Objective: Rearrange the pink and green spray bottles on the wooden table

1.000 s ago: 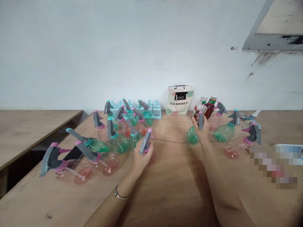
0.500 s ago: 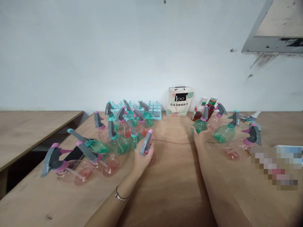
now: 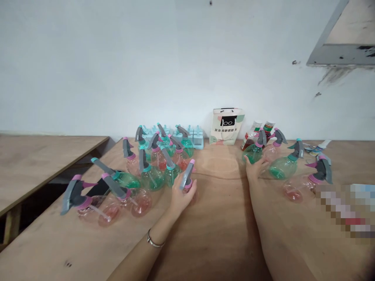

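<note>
My left hand (image 3: 181, 194) is closed round the neck of a pink spray bottle (image 3: 189, 183) with a grey trigger, standing at the front of a cluster of spray bottles (image 3: 158, 164). My right hand (image 3: 255, 168) lies on the wooden table (image 3: 216, 218) with its fingers spread. Its fingertips are at the base of an upright green spray bottle (image 3: 253, 151). A bracelet (image 3: 154, 242) sits on my left wrist.
More green and pink spray bottles (image 3: 285, 166) lie right of my right hand. Others lie near the table's left edge (image 3: 96, 199). At the back wall stand a light blue mould tray (image 3: 190, 134), a small paper bag (image 3: 227, 127) and two dark drink bottles (image 3: 256, 130). A second table (image 3: 38, 156) is on the left across a gap.
My right hand carried the green spray bottle toward the back, stood it upright by the right-hand group and opened. My left hand kept its hold on the pink bottle.
</note>
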`<state>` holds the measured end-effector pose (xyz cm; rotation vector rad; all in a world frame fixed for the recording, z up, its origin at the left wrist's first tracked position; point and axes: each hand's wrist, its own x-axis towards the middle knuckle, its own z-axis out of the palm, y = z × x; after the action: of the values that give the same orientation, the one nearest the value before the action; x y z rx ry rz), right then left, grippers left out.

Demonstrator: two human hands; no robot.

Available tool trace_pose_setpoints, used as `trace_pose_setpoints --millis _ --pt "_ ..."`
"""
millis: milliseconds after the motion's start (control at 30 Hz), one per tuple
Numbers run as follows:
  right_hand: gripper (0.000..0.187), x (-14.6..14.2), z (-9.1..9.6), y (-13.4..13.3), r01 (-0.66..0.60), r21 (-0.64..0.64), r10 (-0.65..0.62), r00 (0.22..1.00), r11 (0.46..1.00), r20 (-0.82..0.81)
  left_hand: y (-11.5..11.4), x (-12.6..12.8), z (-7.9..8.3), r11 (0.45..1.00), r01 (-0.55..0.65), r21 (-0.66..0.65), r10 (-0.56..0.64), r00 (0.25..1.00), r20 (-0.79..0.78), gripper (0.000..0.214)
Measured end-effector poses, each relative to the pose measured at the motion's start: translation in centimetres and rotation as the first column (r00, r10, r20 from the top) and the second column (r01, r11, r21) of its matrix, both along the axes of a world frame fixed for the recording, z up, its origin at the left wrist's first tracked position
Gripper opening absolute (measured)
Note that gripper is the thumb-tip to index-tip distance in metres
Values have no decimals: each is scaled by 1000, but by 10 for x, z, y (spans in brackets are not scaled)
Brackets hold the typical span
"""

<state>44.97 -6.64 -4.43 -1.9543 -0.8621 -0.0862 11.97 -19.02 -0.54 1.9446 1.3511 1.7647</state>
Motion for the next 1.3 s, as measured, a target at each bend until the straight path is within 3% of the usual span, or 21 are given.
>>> trace_pose_setpoints --millis 100,200,300,433,500,567,600,633,667,800,900,1000,1067,1167,1233,1300 --pt "102 -1 1 -3 35 73 -32 998 997 -47 -1 0 -11 1000 0 9 1 999 -45 25" --pt "88 -10 5 -10 1 323 -2 1000 947 3 0 3 -28 997 46 -66 -45 999 11 34" --pt "65 -32 9 -22 -261 485 216 965 835 146 0 9 -44 975 163 -149 -149 984 100 44" --pt "65 -77 18 -42 -602 430 513 798 673 316 -3 20 -50 938 254 -236 -207 956 209 53" --pt "76 -102 27 -53 -737 392 640 675 551 367 -6 26 -48 925 287 -250 -226 943 245 60" --pt "89 -127 37 -66 -877 338 791 461 340 401 -10 31 -47 913 329 -243 -255 922 290 62" --pt "95 -139 43 -73 -918 300 839 368 259 400 -11 34 -47 911 341 -230 -262 912 316 62" --pt "100 -150 47 -81 -935 276 869 319 223 378 -13 37 -48 915 341 -216 -258 905 338 63" --pt "103 -161 51 -88 -935 270 887 317 231 337 -15 39 -51 924 323 -205 -240 907 345 63" --pt "96 -193 58 -110 -886 277 906 411 372 99 -22 45 -64 975 136 -177 -104 978 179 70" --pt "69 -196 62 -112 -878 292 922 386 381 -43 -27 42 -65 983 102 -153 -102 995 9 75" --pt "45 -184 73 -103 -812 401 902 339 425 -269 -26 27 -56 992 114 -44 -119 984 -131 62" --pt "42 -174 86 -98 -761 488 886 243 427 -395 -19 13 -47 990 50 135 -30 990 -140 54" --pt "40 -160 110 -98 -708 614 883 29 349 -468 -4 -9 -36 913 -190 360 201 980 7 51" --pt "36 -156 123 -101 -678 674 855 -130 293 -503 6 -19 -32 868 -333 369 314 943 113 52" --pt "34 -156 132 -104 -652 718 806 -275 244 -524 14 -23 -31 866 -409 288 376 912 165 57"
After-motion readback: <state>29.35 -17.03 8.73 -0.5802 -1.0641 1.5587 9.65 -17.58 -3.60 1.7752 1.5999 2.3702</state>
